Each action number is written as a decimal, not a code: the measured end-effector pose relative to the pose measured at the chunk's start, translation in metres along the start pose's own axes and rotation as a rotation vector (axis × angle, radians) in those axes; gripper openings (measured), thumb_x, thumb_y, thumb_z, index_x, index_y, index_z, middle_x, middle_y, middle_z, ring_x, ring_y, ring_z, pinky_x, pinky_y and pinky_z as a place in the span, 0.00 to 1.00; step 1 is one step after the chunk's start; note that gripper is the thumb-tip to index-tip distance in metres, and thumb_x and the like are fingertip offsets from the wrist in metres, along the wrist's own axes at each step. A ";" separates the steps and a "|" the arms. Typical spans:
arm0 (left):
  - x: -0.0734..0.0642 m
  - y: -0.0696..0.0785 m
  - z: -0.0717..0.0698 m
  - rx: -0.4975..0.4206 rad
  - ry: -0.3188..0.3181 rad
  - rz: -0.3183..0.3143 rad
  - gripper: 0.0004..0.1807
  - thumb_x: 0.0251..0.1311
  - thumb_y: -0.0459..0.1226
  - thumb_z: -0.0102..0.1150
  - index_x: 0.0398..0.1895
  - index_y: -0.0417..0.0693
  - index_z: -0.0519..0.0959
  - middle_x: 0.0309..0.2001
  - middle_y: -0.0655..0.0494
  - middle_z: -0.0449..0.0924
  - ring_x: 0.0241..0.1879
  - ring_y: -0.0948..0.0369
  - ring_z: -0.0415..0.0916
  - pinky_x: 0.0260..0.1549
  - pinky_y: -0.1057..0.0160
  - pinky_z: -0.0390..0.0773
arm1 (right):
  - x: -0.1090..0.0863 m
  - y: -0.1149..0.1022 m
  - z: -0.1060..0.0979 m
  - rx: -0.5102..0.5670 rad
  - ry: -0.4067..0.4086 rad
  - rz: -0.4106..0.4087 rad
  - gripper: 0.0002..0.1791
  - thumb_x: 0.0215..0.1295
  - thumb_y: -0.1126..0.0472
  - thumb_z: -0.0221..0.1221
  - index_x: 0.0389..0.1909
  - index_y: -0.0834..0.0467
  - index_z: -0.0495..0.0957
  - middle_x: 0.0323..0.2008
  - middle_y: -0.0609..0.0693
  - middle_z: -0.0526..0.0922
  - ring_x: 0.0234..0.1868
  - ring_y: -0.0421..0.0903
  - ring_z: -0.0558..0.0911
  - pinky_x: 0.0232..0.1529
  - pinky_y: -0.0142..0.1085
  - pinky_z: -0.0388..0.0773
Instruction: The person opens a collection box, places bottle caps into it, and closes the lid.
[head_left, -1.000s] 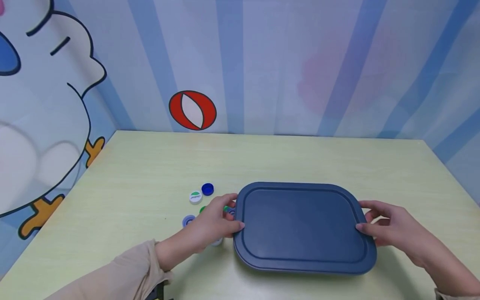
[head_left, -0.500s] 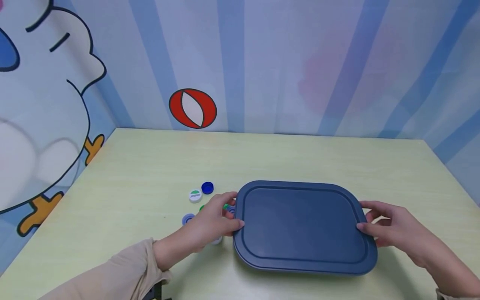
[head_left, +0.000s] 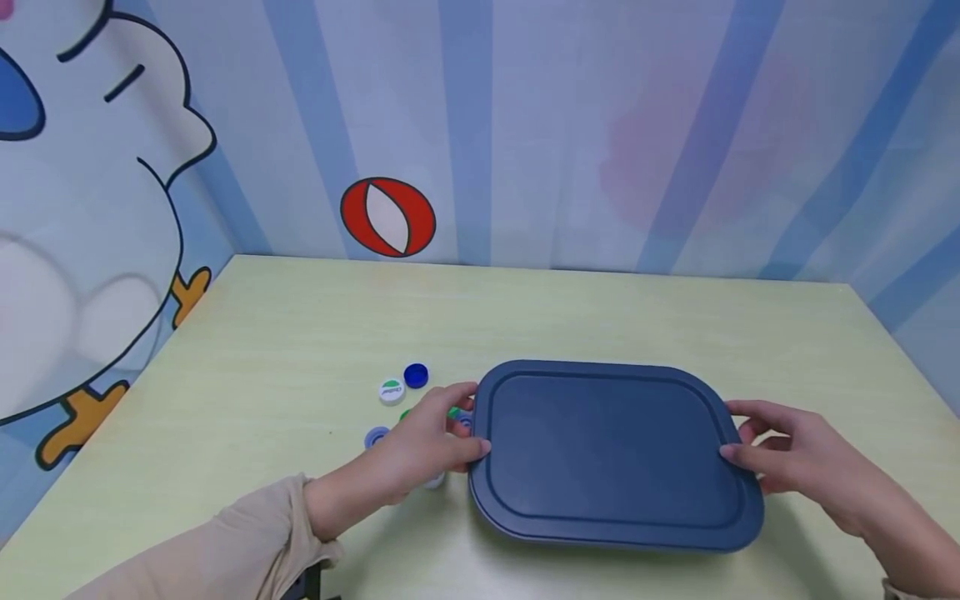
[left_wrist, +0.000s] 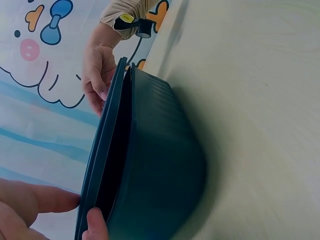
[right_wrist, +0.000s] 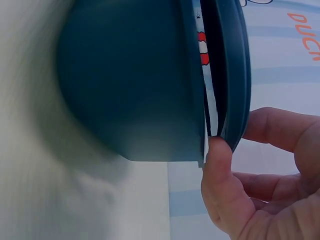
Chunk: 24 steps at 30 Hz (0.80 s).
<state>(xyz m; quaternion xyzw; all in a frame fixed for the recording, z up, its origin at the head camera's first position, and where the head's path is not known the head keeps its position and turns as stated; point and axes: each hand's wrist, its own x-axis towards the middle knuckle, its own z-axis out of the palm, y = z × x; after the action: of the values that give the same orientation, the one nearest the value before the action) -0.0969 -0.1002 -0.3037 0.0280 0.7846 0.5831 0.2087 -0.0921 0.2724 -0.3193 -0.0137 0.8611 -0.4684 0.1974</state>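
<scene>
A dark blue lid [head_left: 607, 454], rectangular with rounded corners, spans between both hands. My left hand [head_left: 431, 437] pinches its left edge, thumb on top. At the opposite edge my right hand [head_left: 791, 454] grips the lid, also thumb on top. Under the lid stands a deep box [left_wrist: 160, 145] of the same dark colour, hidden in the head view. Both wrist views show a narrow gap between the lid and the rim of the box. Fingertips of the right hand [right_wrist: 272, 180] curl around the lid's edge, right at the box rim.
Left of the lid lie several bottle caps, among them a white cap [head_left: 391, 392], a dark blue cap [head_left: 416, 376] and a light purple cap [head_left: 376, 436]. The left hand partly covers others. A patterned cloth backdrop [head_left: 555, 133] rises behind the pale table [head_left: 315, 317].
The lid's right end and my right hand have shifted slightly to the right. My left hand keeps its hold on the left edge, almost unmoved.
</scene>
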 end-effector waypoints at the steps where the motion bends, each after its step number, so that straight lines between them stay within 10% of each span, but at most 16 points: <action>1: 0.000 0.000 0.000 -0.004 0.000 -0.001 0.34 0.55 0.24 0.58 0.66 0.38 0.60 0.56 0.43 0.62 0.39 0.55 0.69 0.32 0.61 0.81 | 0.000 0.000 -0.001 -0.002 0.001 -0.006 0.37 0.64 0.61 0.57 0.66 0.74 0.51 0.36 0.53 0.69 0.34 0.40 0.78 0.32 0.41 0.79; 24: 0.021 0.017 -0.021 -0.075 0.076 0.011 0.33 0.58 0.26 0.56 0.68 0.46 0.60 0.58 0.45 0.63 0.42 0.54 0.71 0.37 0.61 0.80 | 0.024 -0.033 -0.019 0.003 0.005 -0.099 0.38 0.65 0.59 0.56 0.68 0.71 0.48 0.40 0.59 0.69 0.34 0.43 0.80 0.35 0.41 0.81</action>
<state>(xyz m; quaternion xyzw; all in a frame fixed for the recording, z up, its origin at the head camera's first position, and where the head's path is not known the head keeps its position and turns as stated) -0.1276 -0.1078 -0.2893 0.0022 0.7694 0.6139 0.1767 -0.1265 0.2636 -0.2912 -0.0549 0.8592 -0.4787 0.1718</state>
